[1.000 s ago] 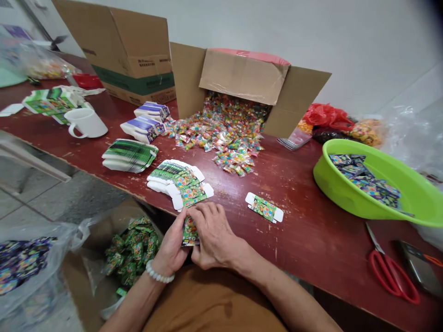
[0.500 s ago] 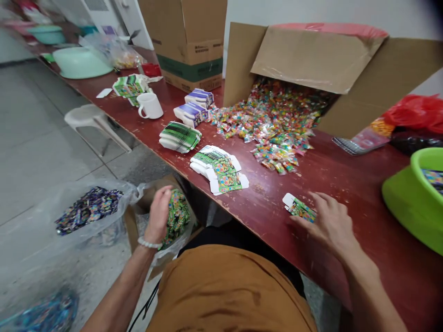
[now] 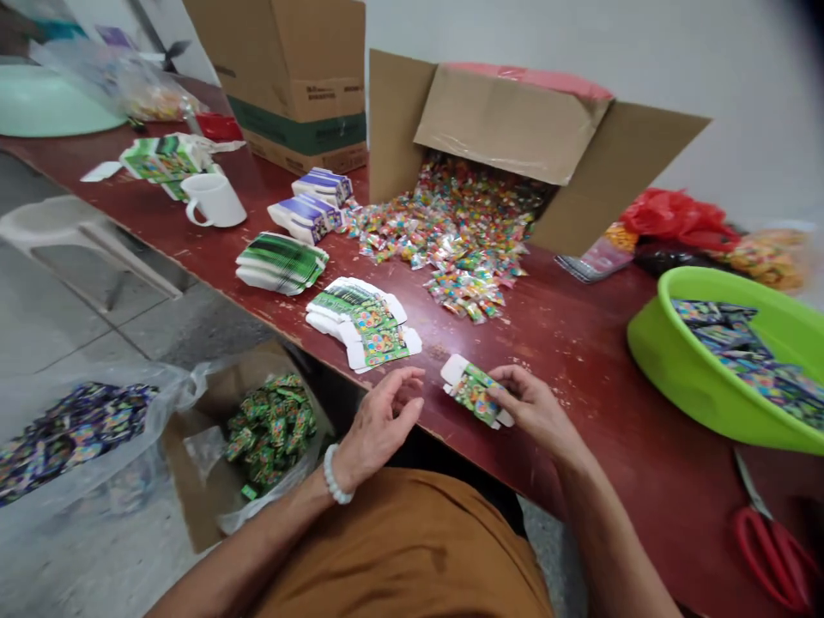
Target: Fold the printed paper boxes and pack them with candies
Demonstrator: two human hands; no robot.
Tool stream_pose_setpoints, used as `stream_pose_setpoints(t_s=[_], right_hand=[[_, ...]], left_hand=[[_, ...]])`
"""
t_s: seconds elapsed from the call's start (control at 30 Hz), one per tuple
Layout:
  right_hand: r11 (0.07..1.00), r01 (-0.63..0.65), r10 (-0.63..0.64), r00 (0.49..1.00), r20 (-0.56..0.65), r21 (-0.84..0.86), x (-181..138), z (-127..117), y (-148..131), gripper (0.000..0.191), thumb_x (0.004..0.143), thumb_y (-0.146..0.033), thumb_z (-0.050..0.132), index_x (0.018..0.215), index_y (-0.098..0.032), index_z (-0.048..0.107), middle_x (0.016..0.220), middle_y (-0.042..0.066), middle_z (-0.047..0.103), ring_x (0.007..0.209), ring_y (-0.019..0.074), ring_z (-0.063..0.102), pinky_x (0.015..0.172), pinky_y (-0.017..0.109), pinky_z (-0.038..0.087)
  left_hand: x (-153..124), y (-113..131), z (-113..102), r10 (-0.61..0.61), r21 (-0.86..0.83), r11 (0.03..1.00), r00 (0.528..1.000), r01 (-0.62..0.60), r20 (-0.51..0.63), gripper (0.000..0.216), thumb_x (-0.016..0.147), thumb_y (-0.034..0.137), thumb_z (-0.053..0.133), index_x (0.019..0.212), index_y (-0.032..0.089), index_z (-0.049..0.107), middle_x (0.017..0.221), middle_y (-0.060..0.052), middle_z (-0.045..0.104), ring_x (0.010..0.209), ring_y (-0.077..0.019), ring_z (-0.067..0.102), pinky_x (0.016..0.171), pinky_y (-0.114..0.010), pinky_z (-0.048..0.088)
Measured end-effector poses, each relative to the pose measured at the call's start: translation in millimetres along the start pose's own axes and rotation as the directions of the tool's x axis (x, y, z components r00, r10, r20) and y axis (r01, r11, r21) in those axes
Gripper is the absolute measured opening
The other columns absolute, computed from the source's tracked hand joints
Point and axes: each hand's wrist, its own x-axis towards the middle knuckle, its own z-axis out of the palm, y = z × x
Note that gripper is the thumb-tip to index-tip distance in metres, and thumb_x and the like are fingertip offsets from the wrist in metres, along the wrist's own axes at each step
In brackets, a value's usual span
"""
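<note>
My right hand pinches a small green printed candy box by its right side, over the table's front part. White end flaps stick out from the box at both ends. My left hand, with a pale bead bracelet at the wrist, is held at the table edge left of that box, fingers apart and nothing in them. Just beyond it lies a fanned stack of flat green boxes. Below on the left, a carton on the floor holds many small green packets.
Wrapped candies spill from a tipped carton. A green basin with dark packets and red-handled scissors are at right. Leftward are a green stack, purple boxes, a white mug and a stool.
My left hand has moved from over the floor carton up to the table edge. My right hand has gripped the small box and brought it nearer. The view has turned right.
</note>
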Motion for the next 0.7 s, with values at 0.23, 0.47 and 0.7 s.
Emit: stream_pose_setpoints(t_s=[0.23,0.47,0.7], right_hand=[[0.984,0.169,-0.175,0.966,0.188,0.047,-6,27,-46,0.02,0.087,-0.032,0.06,0.1,-0.018,0.066,0.089,0.003,0.069,0.073,0.0136,0.061,0.066,0.025,0.049],[0.955,0.298,-0.285,0.912,0.296,0.001,3,31,-71,0.018,0.078,-0.017,0.063,0.095,-0.02,0.068,0.087,0.001,0.07,0.079,0.0149,0.063,0.072,0.028,0.05],[0.931,0.181,-0.184,0.983,-0.023,0.316,11,41,-73,0.021,0.074,-0.031,0.073,0.089,-0.019,0.065,0.081,0.0,0.065,0.066,0.0114,0.058,0.06,0.024,0.048]], left_hand=[[20,19,-13,-0.037,-0.206,0.977,0.993,0.06,0.115,0.036,0.081,0.036,0.069,0.11,0.017,0.059,0.086,-0.002,0.066,0.075,-0.0143,0.06,0.069,-0.027,0.048],[19,31,-26,-0.209,-0.188,0.914,0.815,0.359,0.54,0.025,0.075,0.033,0.076,0.085,0.015,0.062,0.074,-0.002,0.068,0.061,-0.0117,0.061,0.059,-0.022,0.044],[14,28,-38,0.006,-0.567,0.73,0.826,0.381,0.563,0.077,0.068,0.029,0.081,0.138,0.028,0.046,0.111,-0.012,0.07,0.098,-0.0326,0.071,0.083,-0.042,0.053]])
